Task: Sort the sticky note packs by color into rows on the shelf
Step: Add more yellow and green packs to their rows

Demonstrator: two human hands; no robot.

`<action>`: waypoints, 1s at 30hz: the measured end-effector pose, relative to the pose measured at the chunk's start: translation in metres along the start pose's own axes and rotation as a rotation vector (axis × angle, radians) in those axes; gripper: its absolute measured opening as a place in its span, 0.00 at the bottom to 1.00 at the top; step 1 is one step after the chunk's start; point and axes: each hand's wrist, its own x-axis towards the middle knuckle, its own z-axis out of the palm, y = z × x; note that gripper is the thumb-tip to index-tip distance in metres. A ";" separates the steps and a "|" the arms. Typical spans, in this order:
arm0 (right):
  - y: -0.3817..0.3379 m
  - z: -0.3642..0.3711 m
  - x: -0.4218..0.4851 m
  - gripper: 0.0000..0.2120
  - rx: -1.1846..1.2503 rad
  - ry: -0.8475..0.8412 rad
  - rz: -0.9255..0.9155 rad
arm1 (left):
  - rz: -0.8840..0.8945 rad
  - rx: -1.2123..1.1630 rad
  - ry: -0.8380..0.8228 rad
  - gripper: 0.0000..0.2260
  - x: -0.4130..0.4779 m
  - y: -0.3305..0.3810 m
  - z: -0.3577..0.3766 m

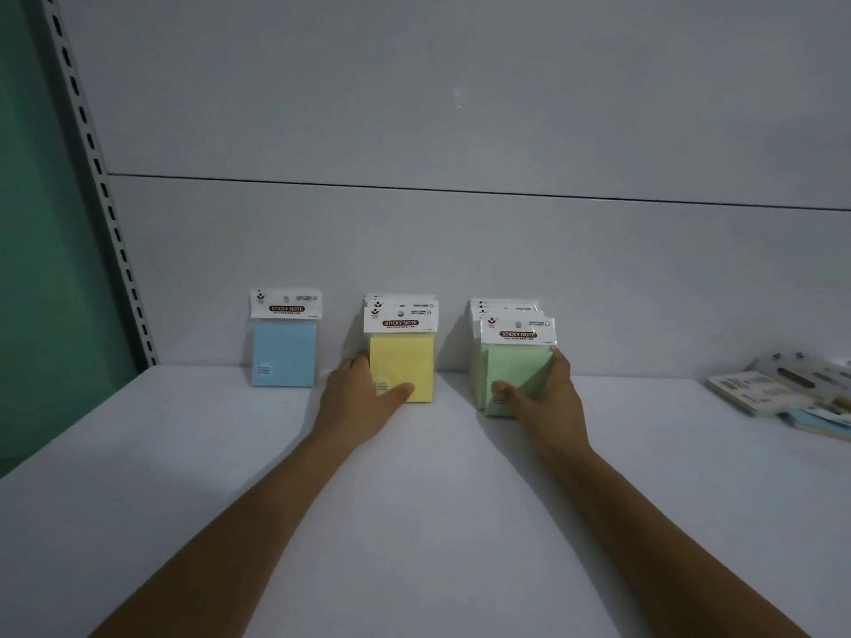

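Note:
Three groups of sticky note packs stand upright against the shelf's back wall. A single blue pack (284, 356) is on the left. The yellow packs (405, 361) stand in a short row in the middle; my left hand (361, 393) grips the front one, thumb across its face and fingers at its left side. The green packs (511, 361) form a row on the right; my right hand (545, 398) grips the front green pack, thumb on its face and fingers round its right edge.
The white shelf (414, 499) stretches toward me. A loose pile of unsorted packs (792, 393) lies flat at the far right. A perforated metal upright (106, 200) and a green wall bound the left side.

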 end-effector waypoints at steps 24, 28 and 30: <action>-0.007 0.004 -0.001 0.44 -0.006 0.034 -0.019 | -0.022 -0.099 0.022 0.32 -0.008 0.007 -0.009; -0.007 0.002 -0.002 0.46 0.072 0.088 -0.008 | -0.015 -0.086 0.148 0.35 -0.018 0.021 -0.017; -0.010 -0.004 -0.003 0.42 0.069 0.105 -0.041 | 0.070 -0.045 0.212 0.34 -0.024 0.034 -0.024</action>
